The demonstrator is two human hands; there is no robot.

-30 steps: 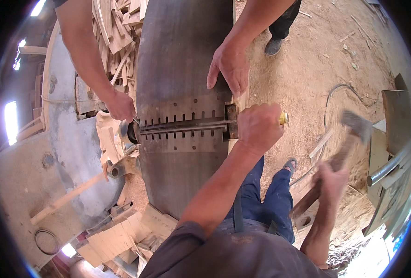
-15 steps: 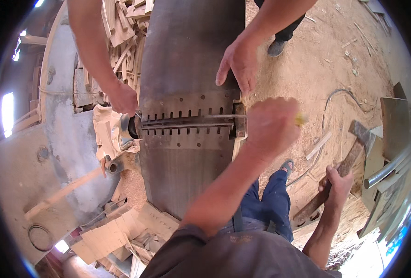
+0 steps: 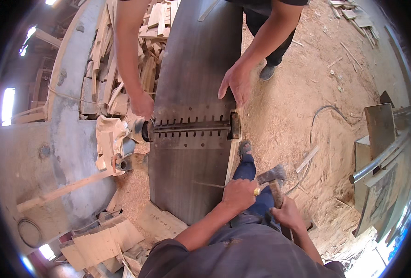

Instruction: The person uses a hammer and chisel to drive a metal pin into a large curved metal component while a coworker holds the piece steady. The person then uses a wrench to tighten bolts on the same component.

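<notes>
Near the right edge of the dark metal table (image 3: 182,172): left hand (image 3: 240,193), fingers wrapped around a yellow-ended tool (image 3: 257,191), its thin shaft pointing left over the table.
Right hand (image 3: 287,213): fingers clenched on the wooden handle of a hatchet (image 3: 271,174), head just beyond the yellow end.
Slotted strip (image 3: 191,126): across the table, past both hands.
Co-worker's hand (image 3: 141,104): by the strip's left end.
</notes>
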